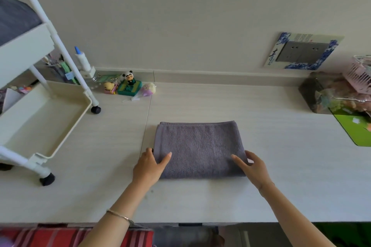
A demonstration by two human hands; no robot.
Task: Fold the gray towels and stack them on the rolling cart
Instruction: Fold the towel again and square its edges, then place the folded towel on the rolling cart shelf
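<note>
A folded gray towel [198, 146] lies flat on the white table [281, 166], straight ahead of me. My left hand [149, 166] grips its left edge, thumb on top and fingers at the side. At the towel's right edge my right hand [252, 166] does the same, thumb on the cloth and fingers curled round the corner. The white rolling cart [46, 126] stands on the table at the left. Its top tray holds a stack of gray towels [14, 18], and its lower tray is bare.
Small toy figures [128, 86] and a pen holder [60, 72] stand at the back left by the wall. At the right edge sit a clear bag of items [331, 94], a pink basket [359, 76] and a green mat [355, 128]. A wall socket [301, 52] is behind.
</note>
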